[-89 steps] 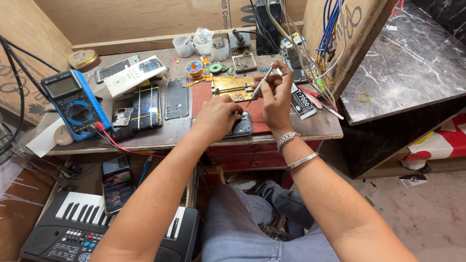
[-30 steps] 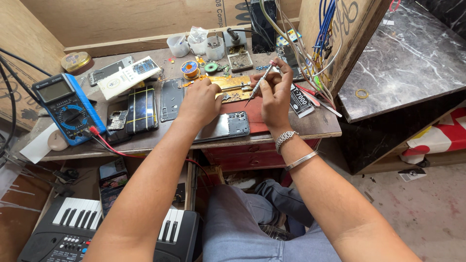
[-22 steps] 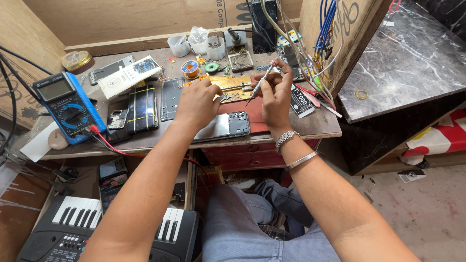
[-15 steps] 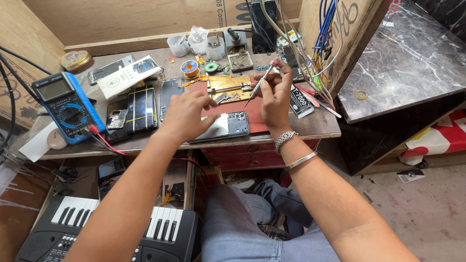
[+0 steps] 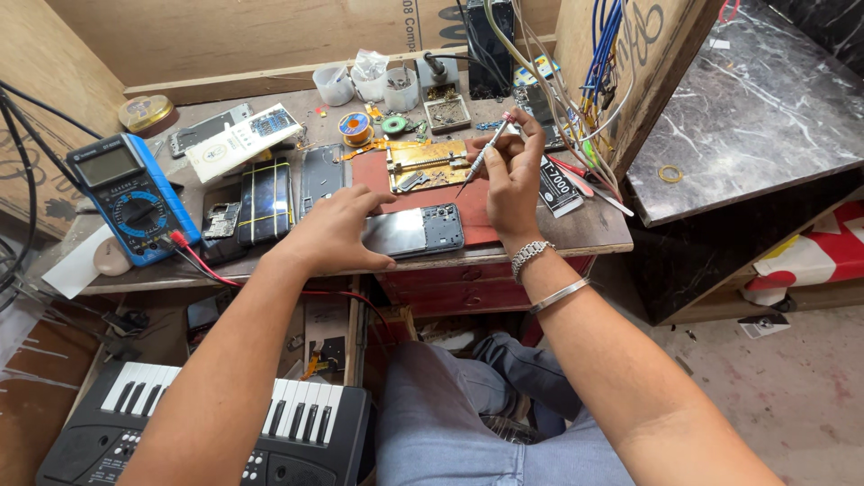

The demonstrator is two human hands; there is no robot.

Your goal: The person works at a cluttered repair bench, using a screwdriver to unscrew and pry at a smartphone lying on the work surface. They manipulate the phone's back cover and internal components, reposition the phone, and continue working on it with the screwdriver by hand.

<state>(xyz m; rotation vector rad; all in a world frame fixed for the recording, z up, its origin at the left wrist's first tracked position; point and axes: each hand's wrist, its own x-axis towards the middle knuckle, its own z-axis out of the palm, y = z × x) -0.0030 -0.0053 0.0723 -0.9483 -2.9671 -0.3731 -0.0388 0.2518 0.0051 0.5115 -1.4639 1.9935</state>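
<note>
- Tabletop [image 5: 594,229]: I see a cluttered wooden repair surface against plywood walls.
- Left hand [image 5: 335,232]: fingers spread flat, pinning the opened phone [image 5: 414,231] at the front edge, likely to steady it.
- Right hand [image 5: 513,171]: fingers pinched around a thin screwdriver [image 5: 483,154], tip angled down above the phone.
- Blue multimeter [image 5: 133,196]: at my left, red lead trailing.
- Solder spool [image 5: 355,126]: behind, within reach.

phone [image 5: 416,232] on mat [image 5: 477,209] | multimeter [image 5: 133,198] far left | keyboard [image 5: 216,432] below bench [image 5: 594,229]
</note>
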